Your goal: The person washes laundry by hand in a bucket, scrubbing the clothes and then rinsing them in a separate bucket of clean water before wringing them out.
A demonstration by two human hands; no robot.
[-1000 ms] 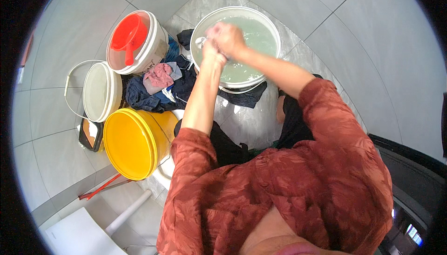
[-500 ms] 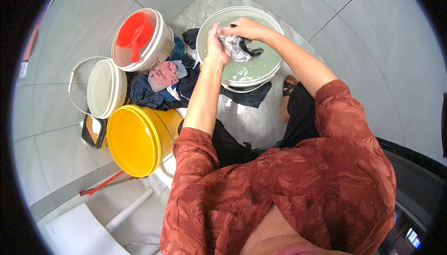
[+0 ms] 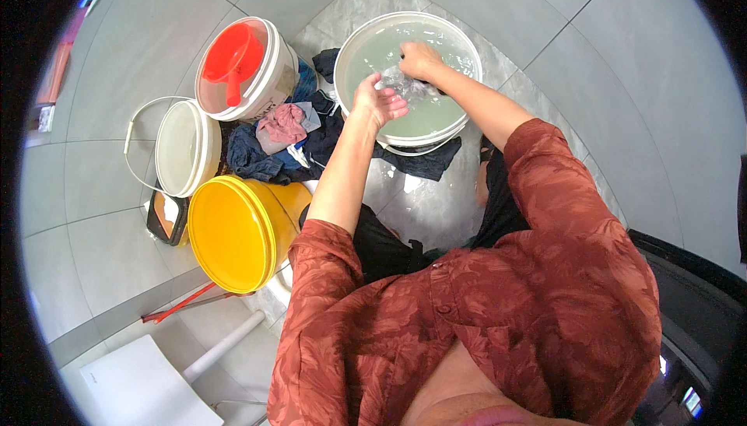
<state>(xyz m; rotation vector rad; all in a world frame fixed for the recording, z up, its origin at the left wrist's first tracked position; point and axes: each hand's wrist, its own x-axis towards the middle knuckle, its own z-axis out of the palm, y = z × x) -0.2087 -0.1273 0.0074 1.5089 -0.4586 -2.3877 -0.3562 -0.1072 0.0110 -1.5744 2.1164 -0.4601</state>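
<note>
The right hand is gripping a wet cloth in the tub at the upper middle. The left hand is hanging open, fingers spread. Water may be splashing onto the floor, making it slippery.

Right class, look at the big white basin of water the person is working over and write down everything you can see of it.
The basin is round, white and looks like plastic, standing upright on the wet tiled floor in the corner. It holds cloudy, pale greenish water. The right hand is in it, gripping a wet pale cloth at the water's surface, while the left hand is open, palm up, over the near rim. Dark clothes lie against its near side on the floor.
</note>
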